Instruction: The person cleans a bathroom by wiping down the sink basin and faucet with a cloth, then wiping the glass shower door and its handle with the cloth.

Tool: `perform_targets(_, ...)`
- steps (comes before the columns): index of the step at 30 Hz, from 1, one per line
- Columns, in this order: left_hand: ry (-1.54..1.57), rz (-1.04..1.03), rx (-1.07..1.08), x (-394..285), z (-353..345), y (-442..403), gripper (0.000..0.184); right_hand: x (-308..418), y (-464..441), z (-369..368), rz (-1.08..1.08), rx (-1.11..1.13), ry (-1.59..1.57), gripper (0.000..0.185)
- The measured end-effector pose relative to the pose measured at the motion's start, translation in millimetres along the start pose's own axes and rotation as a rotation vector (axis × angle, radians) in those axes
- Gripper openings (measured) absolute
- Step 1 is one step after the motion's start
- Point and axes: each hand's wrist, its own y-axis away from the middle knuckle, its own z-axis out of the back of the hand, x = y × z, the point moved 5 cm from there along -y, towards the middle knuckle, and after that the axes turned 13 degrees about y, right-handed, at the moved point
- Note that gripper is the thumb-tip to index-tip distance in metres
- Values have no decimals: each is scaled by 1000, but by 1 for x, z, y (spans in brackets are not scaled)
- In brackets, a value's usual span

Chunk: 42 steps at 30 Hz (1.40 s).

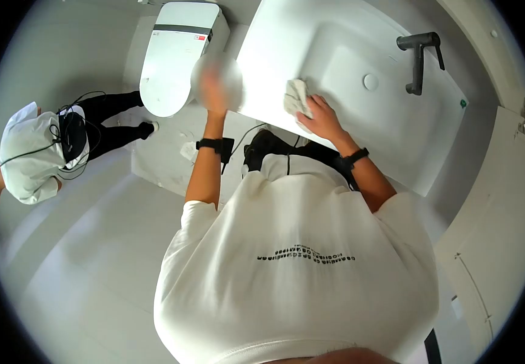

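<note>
My right hand [324,119] grips a pale, crumpled cloth [296,96] against the front rim of a white washbasin [268,48]. The fingers are bent over the cloth's edge. My left hand [216,96] is raised beside the basin's left end, close to the toilet. A round blur covers its fingers, so their pose and anything they hold are hidden. Black straps circle both wrists.
A black faucet [419,60] and a round drain cover [370,82] belong to the basin. A white toilet [168,79] with its lid down stands to the left. Another person [38,151] in a white shirt is at far left. An open cabinet door [493,200] hangs at right.
</note>
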Motion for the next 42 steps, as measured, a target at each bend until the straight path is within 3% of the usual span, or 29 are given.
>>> perform_targets(3,-332,-215,353,-54,-55,14,55,46,-34,10,48,-86,158,45)
perform_targets(5,-250,-155,618,-65,-108,20,59,66,-57,10,149,-14,257,45)
perform_targets(6,-436,-221,705,-67,-126,27,54,68,-66,-23,256,-1,111,49)
perform_targets(7,-624,-298,782,-66,-147,28,50,62,-76,-36,225,-40,60,51)
perform_targets(9,-499,-160,597,-37,-152,-4,47,57,-95,-45,147,-123,-20,56)
perform_targets(10,-425,-89,499,-29,-153,-26,47,64,-111,-29,-3,39,3,62)
perform_targets(13,-676,-195,757,-24,-146,-52,48,67,-138,-37,86,-167,194,65)
perform_targets(14,-619,-206,709,-19,-147,-67,53,49,-153,-52,-16,-27,135,66)
perform_targets(17,-638,-218,763,-5,-145,-103,53,59,-191,-44,8,-150,205,66)
perform_targets(21,-626,-79,675,2,-135,-122,57,58,-213,-58,-48,-73,79,71)
perform_targets(24,-613,-175,747,-1,-111,-106,47,79,-197,-67,-77,-183,174,71)
perform_targets(27,-487,-226,882,9,-75,-80,52,109,-173,-82,15,-329,56,62)
perform_targets(28,-461,-268,942,1,-63,-75,58,122,-167,-83,114,-360,195,57)
perform_targets(30,-409,-350,1067,-20,-36,-68,77,130,-174,-91,105,-289,213,51)
perform_targets(33,-456,-309,1251,-35,-16,-68,100,143,-176,-106,48,-173,223,42)
perform_targets(35,-463,-325,1265,-37,-15,-68,107,148,-173,-114,-9,-98,222,37)
perform_targets(36,-467,-340,1271,-38,-20,-73,110,147,-178,-116,-73,83,195,41)
perform_targets(42,-416,-457,1354,-14,-61,-63,96,117,-145,-99,-159,-93,86,56)
